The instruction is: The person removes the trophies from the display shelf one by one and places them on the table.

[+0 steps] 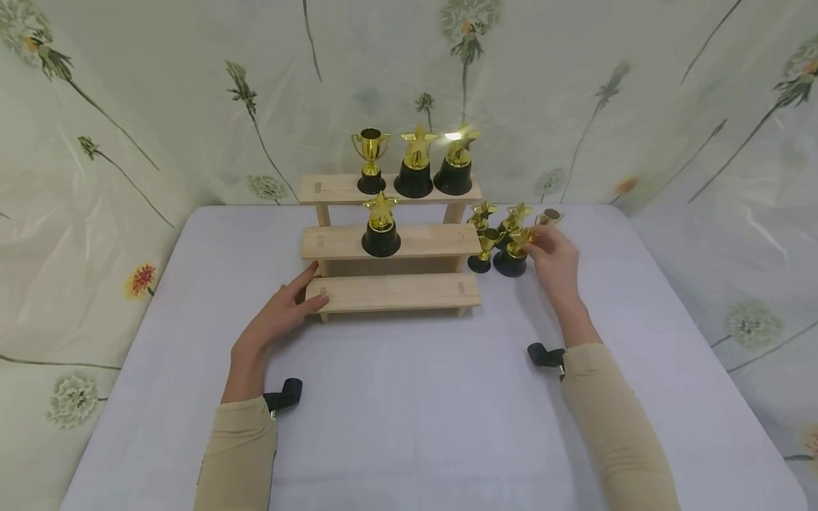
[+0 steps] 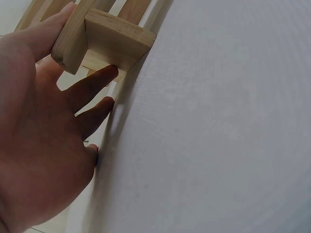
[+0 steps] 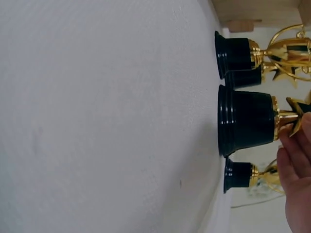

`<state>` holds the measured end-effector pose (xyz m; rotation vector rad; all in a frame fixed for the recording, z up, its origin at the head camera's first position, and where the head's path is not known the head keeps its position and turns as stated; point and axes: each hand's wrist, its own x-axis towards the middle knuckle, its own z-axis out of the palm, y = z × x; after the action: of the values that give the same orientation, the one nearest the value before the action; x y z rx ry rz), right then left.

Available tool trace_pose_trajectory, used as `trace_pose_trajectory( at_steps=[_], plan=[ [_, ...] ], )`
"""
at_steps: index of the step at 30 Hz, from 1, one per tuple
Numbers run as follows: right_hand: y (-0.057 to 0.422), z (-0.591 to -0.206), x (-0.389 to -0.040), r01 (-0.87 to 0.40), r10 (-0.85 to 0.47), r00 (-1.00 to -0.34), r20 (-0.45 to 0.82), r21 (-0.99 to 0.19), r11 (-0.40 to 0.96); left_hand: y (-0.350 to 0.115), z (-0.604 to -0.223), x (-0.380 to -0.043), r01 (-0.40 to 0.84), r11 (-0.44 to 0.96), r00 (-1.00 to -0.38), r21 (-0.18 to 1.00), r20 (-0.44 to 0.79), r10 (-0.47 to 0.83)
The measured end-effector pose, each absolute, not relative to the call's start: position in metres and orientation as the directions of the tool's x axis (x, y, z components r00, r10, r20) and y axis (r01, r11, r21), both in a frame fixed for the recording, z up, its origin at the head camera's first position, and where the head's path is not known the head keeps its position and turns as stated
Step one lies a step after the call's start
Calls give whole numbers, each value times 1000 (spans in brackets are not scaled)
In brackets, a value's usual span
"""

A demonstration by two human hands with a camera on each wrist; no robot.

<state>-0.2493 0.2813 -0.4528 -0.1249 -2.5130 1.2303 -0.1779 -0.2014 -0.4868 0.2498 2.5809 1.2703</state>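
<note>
My right hand [image 1: 557, 262] pinches the gold star of a small star trophy [image 1: 511, 261] with a black base. In the right wrist view, the fingertips [image 3: 291, 145] sit at the star, just above the black base [image 3: 248, 120]. A gold cup trophy [image 1: 486, 248] stands left of it, with more star trophies [image 1: 516, 215] behind. My left hand [image 1: 280, 314] holds the left end of the lowest step of a three-step wooden stand [image 1: 396, 292]. Its thumb lies over the board [image 2: 73, 43], and the other fingers reach beside and below the board's end.
On the top step stand a cup trophy [image 1: 371, 156] and two star trophies [image 1: 415, 167]. The middle step holds one star trophy [image 1: 381, 231]. Another cup trophy [image 1: 548, 217] is partly hidden behind my right hand. A white cloth [image 1: 409, 411] covers the table; a flowered curtain [image 1: 383, 85] hangs behind.
</note>
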Motion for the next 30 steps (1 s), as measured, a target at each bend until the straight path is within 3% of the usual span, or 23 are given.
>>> trace_pose_trajectory(
  at_steps=[30],
  plan=[
    [288, -460, -255, -92, 158, -955, 251, -757, 646, -201, -483, -175, 20, 598, -953, 801, -167, 255]
  ],
)
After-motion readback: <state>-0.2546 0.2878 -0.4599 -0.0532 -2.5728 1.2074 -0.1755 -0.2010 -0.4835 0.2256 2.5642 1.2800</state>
